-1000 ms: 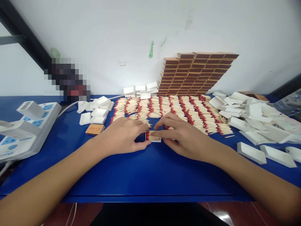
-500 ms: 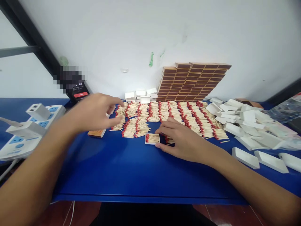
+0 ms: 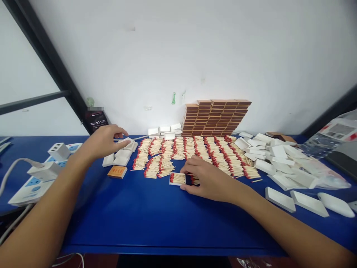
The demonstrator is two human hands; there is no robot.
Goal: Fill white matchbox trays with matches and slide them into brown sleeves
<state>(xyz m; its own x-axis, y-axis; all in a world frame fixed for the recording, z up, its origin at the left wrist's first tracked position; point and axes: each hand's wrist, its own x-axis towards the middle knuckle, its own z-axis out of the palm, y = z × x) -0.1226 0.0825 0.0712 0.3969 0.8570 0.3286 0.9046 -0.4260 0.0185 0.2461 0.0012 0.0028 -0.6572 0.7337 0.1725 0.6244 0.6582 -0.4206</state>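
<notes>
My right hand [image 3: 201, 175] grips the right end of a small white matchbox tray [image 3: 177, 179] between thumb and fingers. The tray lies on the blue table and holds red-headed matches. Raised at the left, my left hand [image 3: 107, 140] has its thumb and fingers apart and holds nothing. It hovers near a group of white trays [image 3: 122, 158], partly covering them. An orange matchbox [image 3: 117, 171] lies just in front of that group. Behind the filled tray, loose matches [image 3: 167, 152] spread in several rows; my right hand hides a few of them.
Brown-sided matchboxes [image 3: 214, 118] stand stacked against the wall, beside several white trays [image 3: 164, 132]. A heap of white trays [image 3: 276, 156] covers the right side. At left are a power strip [image 3: 36, 188] with chargers and a phone [image 3: 97, 121] showing a timer.
My left hand has moved left, away from the match rows to above the white trays. My right hand stays on the filled tray. The camera view has shifted.
</notes>
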